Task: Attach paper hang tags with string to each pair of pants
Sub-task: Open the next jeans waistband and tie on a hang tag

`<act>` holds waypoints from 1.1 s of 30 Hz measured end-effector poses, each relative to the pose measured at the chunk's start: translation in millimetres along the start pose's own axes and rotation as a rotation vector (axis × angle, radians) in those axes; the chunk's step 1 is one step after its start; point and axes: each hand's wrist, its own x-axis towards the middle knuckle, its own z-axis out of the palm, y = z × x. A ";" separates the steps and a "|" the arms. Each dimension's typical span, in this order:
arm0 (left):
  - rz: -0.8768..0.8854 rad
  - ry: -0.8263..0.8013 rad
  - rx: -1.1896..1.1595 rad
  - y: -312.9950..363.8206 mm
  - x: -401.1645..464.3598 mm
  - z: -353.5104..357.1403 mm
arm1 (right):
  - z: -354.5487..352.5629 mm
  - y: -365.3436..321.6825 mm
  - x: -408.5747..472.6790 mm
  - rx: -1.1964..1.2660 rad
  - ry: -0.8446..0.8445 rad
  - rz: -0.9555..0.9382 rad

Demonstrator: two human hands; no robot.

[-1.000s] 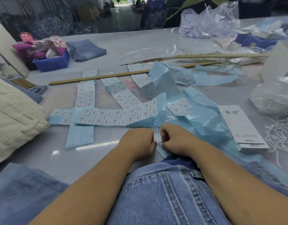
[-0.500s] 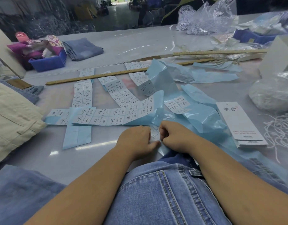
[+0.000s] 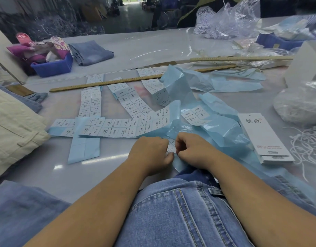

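Sticker: small white printed label [image 3: 170,148], frame centre, between both hands.
Grip: left hand [image 3: 150,152] and right hand [image 3: 193,150] curled, pinching it.
Tags: white paper hang tags [image 3: 264,138], right, untouched.
Pants: blue denim jeans [image 3: 180,211], bottom centre.
Risk: sticker may tear or wrinkle if peeled too quickly from pale blue backing [image 3: 225,132].

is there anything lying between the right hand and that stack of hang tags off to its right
Only loose stuff. Crumpled blue backing paper lies across the table between the right hand and the stack of hang tags, its edge reaching the stack. Nothing solid or upright is in that gap. The right hand and the left hand both pinch a small sticker.
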 end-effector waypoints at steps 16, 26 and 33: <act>-0.266 0.222 -0.540 -11.3 -4.5 -15.1 | -2.9 -1.2 1.5 0.082 0.037 0.050; -0.082 0.670 -0.415 3.0 -10.6 -45.3 | -2.5 -7.3 -1.6 0.220 0.042 0.121; 0.266 0.642 -0.120 28.5 -1.0 -70.9 | -54.6 -46.7 -24.2 0.816 0.217 0.216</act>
